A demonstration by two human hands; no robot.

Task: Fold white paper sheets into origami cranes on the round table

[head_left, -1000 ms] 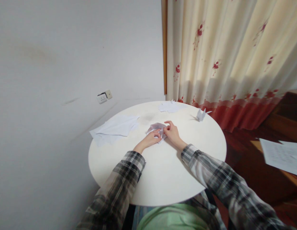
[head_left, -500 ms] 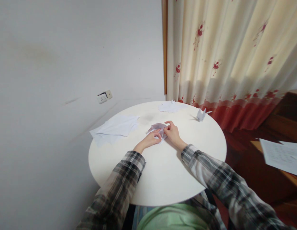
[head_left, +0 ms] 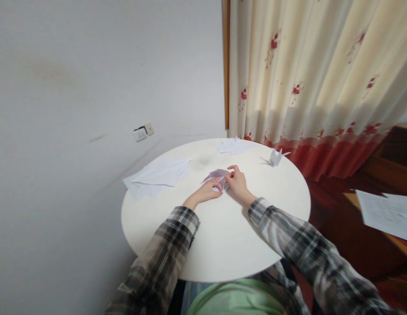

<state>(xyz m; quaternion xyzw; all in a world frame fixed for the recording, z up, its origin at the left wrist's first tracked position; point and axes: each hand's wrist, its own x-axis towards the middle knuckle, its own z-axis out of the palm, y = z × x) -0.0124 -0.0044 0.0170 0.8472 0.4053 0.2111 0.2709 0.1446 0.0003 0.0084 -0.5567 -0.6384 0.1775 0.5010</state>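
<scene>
Between my hands, near the middle of the round white table, is a partly folded piece of white paper. My left hand lies over its near left side, thumb and fingers curled together on the sheet. At the right edge my right hand pinches the paper between thumb and fingers, with the index finger raised and bent. The fingers cover much of the paper, so the exact folds are hidden. A folded white paper crane stands to the right, apart from both hands.
A stack of white paper sheets lies at the table's left edge. More paper pieces are at the far edge. The round table stands by a wall with a socket. A floral curtain hangs behind; printed sheets lie at right.
Both hands have shifted very slightly to the right, keeping their grip on the paper. The paper's raised far edge sits a little lower. Everything else stays in place.
</scene>
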